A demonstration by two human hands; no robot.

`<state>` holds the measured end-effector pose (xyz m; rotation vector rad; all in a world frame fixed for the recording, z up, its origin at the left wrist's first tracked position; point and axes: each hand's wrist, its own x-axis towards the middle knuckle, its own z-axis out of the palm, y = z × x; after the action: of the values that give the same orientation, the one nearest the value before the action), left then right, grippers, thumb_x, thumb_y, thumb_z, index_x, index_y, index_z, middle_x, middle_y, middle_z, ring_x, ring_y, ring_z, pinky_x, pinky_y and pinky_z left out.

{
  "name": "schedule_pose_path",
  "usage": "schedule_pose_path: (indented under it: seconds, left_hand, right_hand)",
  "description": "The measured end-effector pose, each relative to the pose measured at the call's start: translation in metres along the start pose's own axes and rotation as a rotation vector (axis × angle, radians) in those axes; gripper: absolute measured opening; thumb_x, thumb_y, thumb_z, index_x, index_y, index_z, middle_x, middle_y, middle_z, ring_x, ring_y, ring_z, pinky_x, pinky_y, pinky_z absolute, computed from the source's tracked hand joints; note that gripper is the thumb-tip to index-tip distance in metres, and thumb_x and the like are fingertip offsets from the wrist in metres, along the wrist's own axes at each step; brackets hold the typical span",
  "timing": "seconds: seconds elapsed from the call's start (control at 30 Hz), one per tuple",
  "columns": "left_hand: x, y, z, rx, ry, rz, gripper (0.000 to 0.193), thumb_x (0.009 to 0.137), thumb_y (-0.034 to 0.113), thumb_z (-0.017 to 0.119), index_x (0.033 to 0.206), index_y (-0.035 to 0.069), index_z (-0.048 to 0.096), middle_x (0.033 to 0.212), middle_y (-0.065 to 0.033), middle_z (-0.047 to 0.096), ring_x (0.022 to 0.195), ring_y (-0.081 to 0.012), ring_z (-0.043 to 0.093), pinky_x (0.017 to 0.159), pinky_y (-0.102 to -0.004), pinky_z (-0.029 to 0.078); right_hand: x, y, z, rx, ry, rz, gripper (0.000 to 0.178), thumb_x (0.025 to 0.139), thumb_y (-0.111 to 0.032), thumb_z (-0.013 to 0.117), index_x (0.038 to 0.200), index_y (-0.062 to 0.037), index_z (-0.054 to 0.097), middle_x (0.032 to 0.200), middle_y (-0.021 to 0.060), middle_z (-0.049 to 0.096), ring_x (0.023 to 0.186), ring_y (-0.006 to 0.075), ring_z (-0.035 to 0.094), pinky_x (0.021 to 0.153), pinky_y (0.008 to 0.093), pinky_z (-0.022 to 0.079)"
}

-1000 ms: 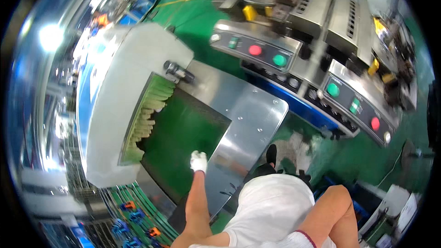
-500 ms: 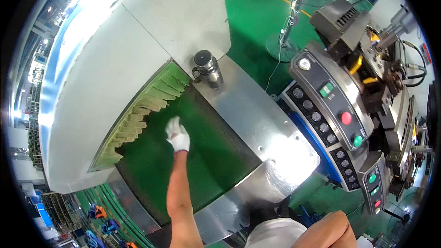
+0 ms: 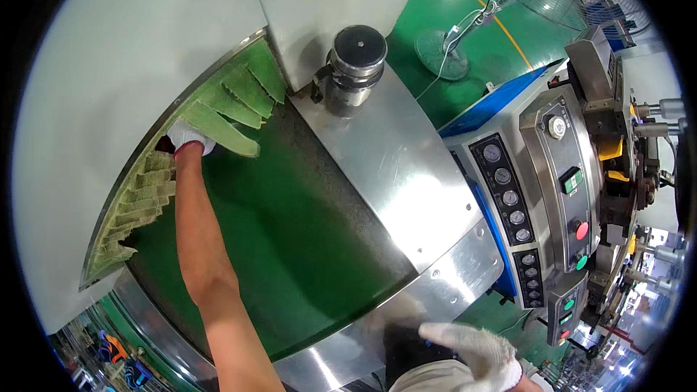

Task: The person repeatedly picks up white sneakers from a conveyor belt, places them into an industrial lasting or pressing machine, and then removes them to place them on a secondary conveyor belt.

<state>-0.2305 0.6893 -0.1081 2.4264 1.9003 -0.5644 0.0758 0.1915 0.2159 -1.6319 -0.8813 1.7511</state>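
My left hand (image 3: 190, 135), in a white knit glove with a dark red cuff, reaches in among the green fabric strips (image 3: 231, 105) of a curtain. The strips hang under the edge of a big pale machine housing (image 3: 138, 43). Its fingers go out of sight in the dark gap, so what they touch is hidden. Below the curtain spreads a dark green belt-like surface (image 3: 290, 239). At the lower right, my gloved right hand (image 3: 479, 352) hovers near my body with fingers stretched to the left and nothing visible in it.
A steel flask with a black lid (image 3: 356, 65) stands on the metal side plate (image 3: 388, 167). To the right is a machine with gauges, buttons and a control panel (image 3: 563, 167). A standing fan's round base (image 3: 441, 54) rests on the green floor behind.
My left hand has moved from above the green surface to the left and in among the strips. My gloved right hand has come into view. The whole view has moved closer to the curtain.
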Motion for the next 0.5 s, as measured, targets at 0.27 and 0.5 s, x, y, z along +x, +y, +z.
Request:
schedule_pose_path:
  seconds: [0.27,0.5]
  left_hand:
    - [-0.173,0.043,-0.029,-0.219,0.224,0.159,0.056,0.083,0.034,0.073,0.125,0.002,0.053,0.117,-0.0248,0.062,0.105,-0.0414,0.063,0.089,-0.0517,0.05]
    - [-0.384,0.134,-0.025,-0.752,-0.085,0.062,0.049,0.07,0.031,0.084,0.11,0.011,0.063,0.105,-0.0137,0.069,0.096,-0.0359,0.069,0.086,-0.0484,0.055]
  right_hand:
    - [-0.06,0.118,-0.004,0.131,0.238,0.13,0.07,0.09,-0.01,0.075,0.148,0.007,0.039,0.15,0.0228,0.048,0.141,0.0309,0.048,0.117,0.0414,0.039]
    - [-0.115,0.211,-0.026,0.039,0.338,0.092,0.071,0.092,-0.039,0.074,0.144,0.003,0.049,0.138,0.0215,0.061,0.131,0.0282,0.058,0.111,0.0388,0.045]
